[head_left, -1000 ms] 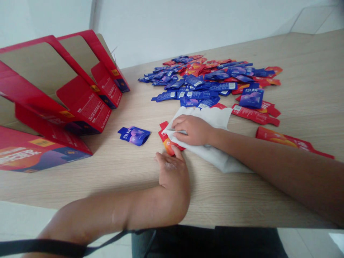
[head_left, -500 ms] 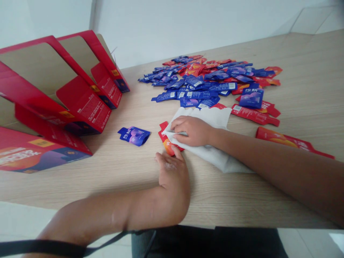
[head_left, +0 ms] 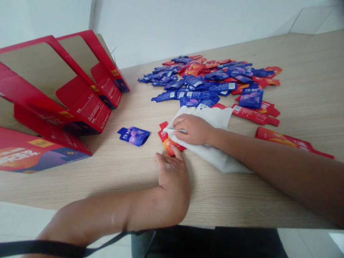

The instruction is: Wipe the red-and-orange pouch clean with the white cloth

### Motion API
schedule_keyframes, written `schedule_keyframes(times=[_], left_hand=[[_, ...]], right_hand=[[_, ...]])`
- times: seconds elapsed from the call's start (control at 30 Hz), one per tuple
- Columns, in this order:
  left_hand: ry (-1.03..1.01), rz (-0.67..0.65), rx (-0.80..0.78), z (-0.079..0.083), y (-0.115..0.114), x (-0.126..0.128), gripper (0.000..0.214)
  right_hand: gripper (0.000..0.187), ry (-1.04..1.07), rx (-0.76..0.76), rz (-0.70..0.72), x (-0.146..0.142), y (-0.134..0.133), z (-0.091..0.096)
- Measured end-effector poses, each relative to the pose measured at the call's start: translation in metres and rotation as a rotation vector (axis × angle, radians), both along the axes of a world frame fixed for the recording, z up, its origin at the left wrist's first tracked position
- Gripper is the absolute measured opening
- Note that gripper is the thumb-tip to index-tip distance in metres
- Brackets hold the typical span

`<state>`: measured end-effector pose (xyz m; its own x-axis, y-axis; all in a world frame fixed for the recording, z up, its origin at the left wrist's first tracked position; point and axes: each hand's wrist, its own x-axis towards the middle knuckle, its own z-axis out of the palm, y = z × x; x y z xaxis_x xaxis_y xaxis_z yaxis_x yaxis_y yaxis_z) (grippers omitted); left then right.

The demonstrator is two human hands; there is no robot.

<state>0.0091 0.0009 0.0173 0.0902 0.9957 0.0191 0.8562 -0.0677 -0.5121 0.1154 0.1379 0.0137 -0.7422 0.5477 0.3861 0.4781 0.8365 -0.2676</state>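
My right hand is closed on a white cloth and presses it over part of a red and orange pouch. The cloth spreads out under the hand and forearm and hides the pouch's right side. My left hand is bent at the wrist on the table, its fingers apart, with one fingertip resting on the lower edge of that same pouch. To the left, by itself, lies a blue pouch with its printed side up.
Behind the cloth spreads a heap of blue and red pouches. A red pouch lies beyond my right forearm. Open red cartons stand in a row on the left of the wooden table. A black strap crosses my left arm.
My right hand and the cloth's gripped edge have shifted slightly right, baring a little more of the red pouch. The left hand stays nearly still.
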Motion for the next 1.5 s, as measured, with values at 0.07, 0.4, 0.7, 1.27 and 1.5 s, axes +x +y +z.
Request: schedule_keyframes(times=[0.07, 0.4, 0.7, 1.27, 1.5], left_hand=[[0.032, -0.002, -0.014, -0.0001, 0.0002, 0.0003, 0.050], [0.077, -0.003, -0.036, 0.0016, 0.0009, 0.0002, 0.052], [0.076, -0.009, -0.055, 0.0010, 0.0010, 0.0014, 0.053], [0.126, -0.001, -0.070, -0.0012, 0.0015, 0.0006, 0.052], [0.134, -0.028, -0.045, -0.0017, -0.0001, -0.0006, 0.053]], right_hand=[[0.027, 0.010, 0.005, 0.025, 0.0001, 0.0000, -0.0002], [0.023, 0.026, 0.048, 0.177, 0.0004, -0.0021, 0.0015], [0.027, 0.009, 0.004, 0.018, -0.0004, -0.0010, 0.0002], [0.022, 0.044, 0.028, 0.182, -0.0004, -0.0013, -0.0008], [0.026, 0.013, -0.006, 0.024, -0.0002, 0.0008, -0.0011]])
